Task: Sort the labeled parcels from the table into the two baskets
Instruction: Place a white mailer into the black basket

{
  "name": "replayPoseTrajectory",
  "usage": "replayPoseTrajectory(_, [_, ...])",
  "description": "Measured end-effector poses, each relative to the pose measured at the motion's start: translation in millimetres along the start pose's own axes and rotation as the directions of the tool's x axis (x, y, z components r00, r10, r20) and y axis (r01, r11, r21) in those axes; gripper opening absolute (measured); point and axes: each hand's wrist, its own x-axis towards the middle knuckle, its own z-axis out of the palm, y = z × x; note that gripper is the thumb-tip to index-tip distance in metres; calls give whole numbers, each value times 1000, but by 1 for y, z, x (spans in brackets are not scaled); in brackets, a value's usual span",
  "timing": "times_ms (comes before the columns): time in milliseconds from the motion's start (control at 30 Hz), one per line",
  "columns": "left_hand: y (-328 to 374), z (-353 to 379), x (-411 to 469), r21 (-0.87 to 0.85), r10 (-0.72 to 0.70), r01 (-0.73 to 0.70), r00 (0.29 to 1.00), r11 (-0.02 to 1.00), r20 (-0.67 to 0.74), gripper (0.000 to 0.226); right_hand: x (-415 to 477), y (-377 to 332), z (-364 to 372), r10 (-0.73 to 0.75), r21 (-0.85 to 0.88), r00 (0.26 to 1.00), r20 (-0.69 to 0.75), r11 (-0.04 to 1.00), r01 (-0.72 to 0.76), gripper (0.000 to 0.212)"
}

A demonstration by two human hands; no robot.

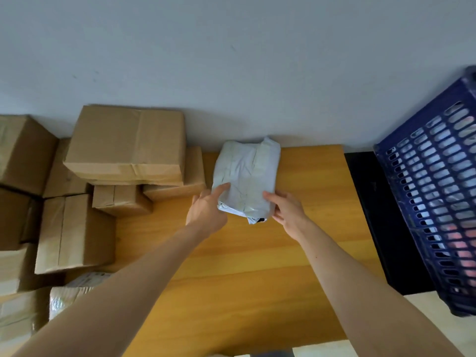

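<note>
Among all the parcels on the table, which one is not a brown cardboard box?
The white plastic mailer bag, lying apart from the stacked brown cardboard boxes, near the table's far edge. The left hand and right hand both touch it.

two bare forearms, no sleeves, watch or rings visible; left hand (pixel 206 212) and right hand (pixel 288 212) slim, uncovered, no gloves; short plain fingernails, partly blurred.

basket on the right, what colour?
Dark blue basket, with a slotted lattice wall; the head view, the only one, shows it at the right edge.
</note>
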Motion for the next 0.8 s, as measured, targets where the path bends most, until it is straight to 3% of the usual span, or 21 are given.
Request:
replayPoseTrajectory(133, [11, -5, -9, 107, 90, -82, 993, 991, -73, 85, -19, -6, -8, -10, 34, 999, -38, 999, 11, 15])
replayPoseTrajectory(233, [25, -7, -19, 281, 171, -118, 970, 952, -173, 78, -32, -9, -14, -2, 35, 998, -59, 999, 4, 18])
replayPoseTrajectory(433, [40, -16, -51, 469, 339, -152, 875, 870, -346, 69, -69, -18, -26, -42, 38, 997, -65, 998, 44, 31])
replayPoseTrajectory(633, [56, -23, -98, 516, 421, -155, 786, 843, -452, 62, -118, -17, -44, -132, 27, 991, -4, 991, 132, 34])
replayPoseTrajectory(800, [62, -14, -144, 525, 382, -88, 786, 846, -485, 66, -151, -5, -62, -210, -55, 976, 56, 976, 213, 35])
